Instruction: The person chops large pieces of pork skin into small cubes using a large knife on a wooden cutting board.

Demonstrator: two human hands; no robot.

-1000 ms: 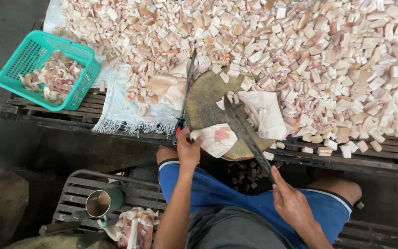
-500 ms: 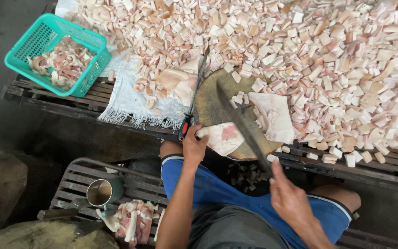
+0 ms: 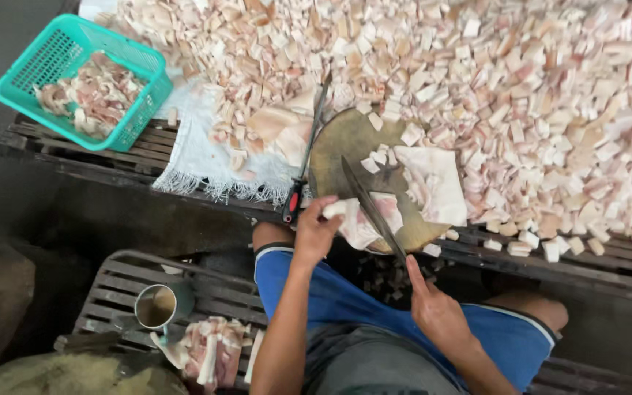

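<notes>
My right hand grips the handle of a long dark knife, whose blade lies across a pale slab of meat. That slab rests on the near side of a round wooden chopping board. My left hand pinches the left end of the slab, right beside the blade. A wider white slab lies on the board's right half with a few cut cubes.
A second knife with a red-and-black handle lies along the board's left edge. A huge heap of cut cubes covers the slatted platform. A teal basket of strips sits far left; a metal cup and strips are below.
The view has shifted, so everything sits lower and further right in frame. My left hand stays on the slab's end while the knife has drawn nearer to it.
</notes>
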